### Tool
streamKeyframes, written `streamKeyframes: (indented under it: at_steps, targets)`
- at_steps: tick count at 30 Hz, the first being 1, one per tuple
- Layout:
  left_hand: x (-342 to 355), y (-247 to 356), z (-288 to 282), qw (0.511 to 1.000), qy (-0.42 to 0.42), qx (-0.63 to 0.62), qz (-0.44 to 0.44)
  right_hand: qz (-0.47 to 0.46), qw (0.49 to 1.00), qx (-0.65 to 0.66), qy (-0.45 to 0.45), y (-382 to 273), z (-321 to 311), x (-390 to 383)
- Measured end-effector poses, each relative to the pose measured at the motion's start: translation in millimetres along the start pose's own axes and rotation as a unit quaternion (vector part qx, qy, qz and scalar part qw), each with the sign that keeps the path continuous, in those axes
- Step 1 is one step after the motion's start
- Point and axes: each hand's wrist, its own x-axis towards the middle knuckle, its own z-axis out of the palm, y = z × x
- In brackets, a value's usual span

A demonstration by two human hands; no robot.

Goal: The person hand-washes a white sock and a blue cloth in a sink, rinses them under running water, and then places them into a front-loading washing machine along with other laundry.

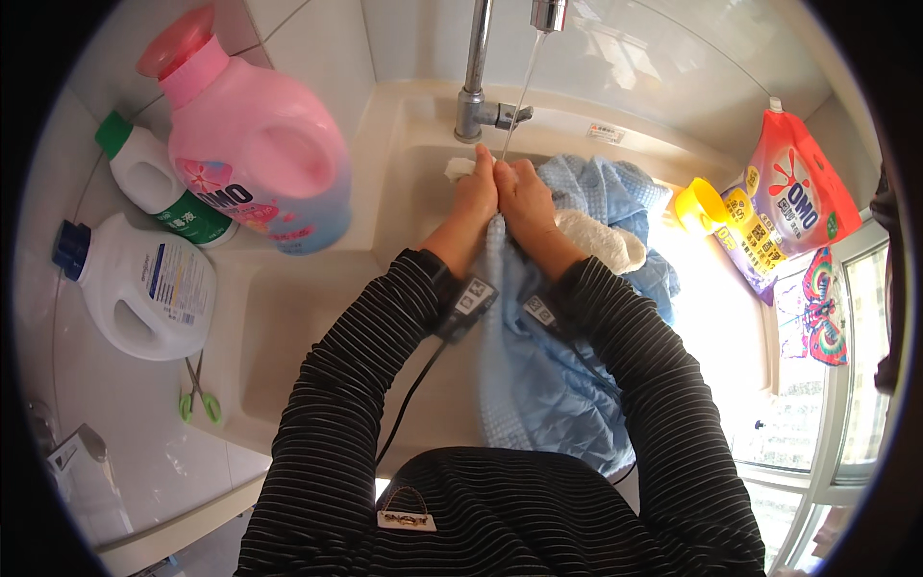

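Observation:
My left hand [471, 200] and my right hand [527, 199] are close together under a thin stream of running water. Both are closed on a light blue checked cloth [524, 375]. From between the wrists the fabric hangs down toward my body, and more of it is bunched up on the right. A white fluffy part [601, 240] lies against the blue folds beside my right wrist. Some whitish material [459, 170] pokes out past my left fingers; I cannot make out whether it belongs to the cloth.
A beige sink [288, 322] lies beneath, with a chrome faucet [471, 111] at the back. Left stand a pink detergent jug [255, 144], a green-capped bottle [154, 183], a white jug [154, 288] and green-handled scissors [199, 399]. Right are a yellow cup [702, 205] and a detergent pouch [788, 202].

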Motion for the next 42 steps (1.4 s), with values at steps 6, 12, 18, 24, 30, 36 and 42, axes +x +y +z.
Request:
streamKeyframes:
  at_steps: [6,12,18,24,30,36,42]
  targets:
    - [4.8,0.7,9.1,0.995,0.052,0.084,0.017,-0.006,0.999,0.031,-0.008,15.8,1.4,20.8]
    - [20.2,1.8,-12.1,0.968,0.003,0.224,0.112,0.153,0.945,0.284,-0.052,15.9,-11.0,37.1]
    - [26.2,-11.3,-9.3,0.961,-0.056,-0.269,-0.028,-0.091,0.995,0.034,-0.027,3.9,-4.0,2.7]
    - [5.4,6.6,-1.2,0.999,0.004,-0.041,0.021,-0.080,0.993,-0.066,-0.047,-5.2,-7.2,-5.4]
    - [2.4,-3.3,-4.9,0.999,0.017,-0.042,-0.005,-0.118,0.983,-0.106,-0.098,-8.8,-6.9,-1.0]
    - [-8.9,6.6,-32.4,0.944,-0.140,-0.294,-0.045,-0.005,0.995,0.064,-0.078,6.5,-25.0,42.0]
    - [-50.9,24.3,-72.2,0.897,-0.224,-0.381,-0.033,0.141,0.901,0.406,-0.062,23.7,-81.2,77.4]
